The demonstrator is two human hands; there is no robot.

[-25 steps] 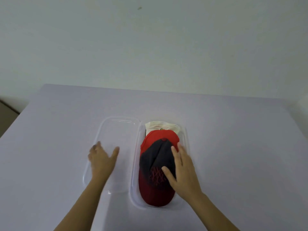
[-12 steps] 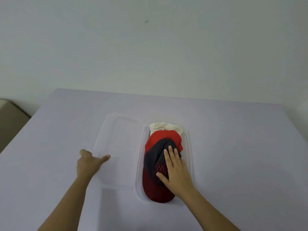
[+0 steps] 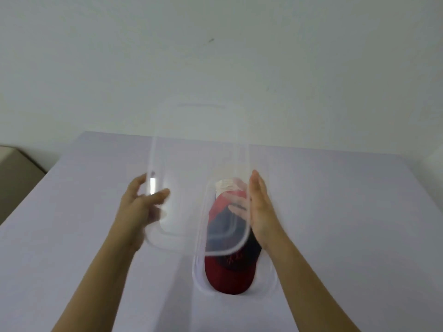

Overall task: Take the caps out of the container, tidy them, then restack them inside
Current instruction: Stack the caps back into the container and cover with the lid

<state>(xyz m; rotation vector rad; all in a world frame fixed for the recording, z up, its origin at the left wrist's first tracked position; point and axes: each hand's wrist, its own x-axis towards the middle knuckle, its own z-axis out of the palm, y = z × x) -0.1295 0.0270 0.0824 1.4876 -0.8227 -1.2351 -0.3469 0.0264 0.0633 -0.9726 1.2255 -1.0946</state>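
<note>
head view, near, facing down at table [image 3: 359,212]

Clear lid [image 3: 199,152] midair, caps [image 3: 227,276] in container [image 3: 197,279]

Clear lid [image 3: 199,164], previously flat on the table [image 3: 335,212], is now raised and tilted above it; left hand [image 3: 141,202] grips its left edge, right hand [image 3: 260,207] has left the caps [image 3: 230,267] and lies against its right edge.
</note>
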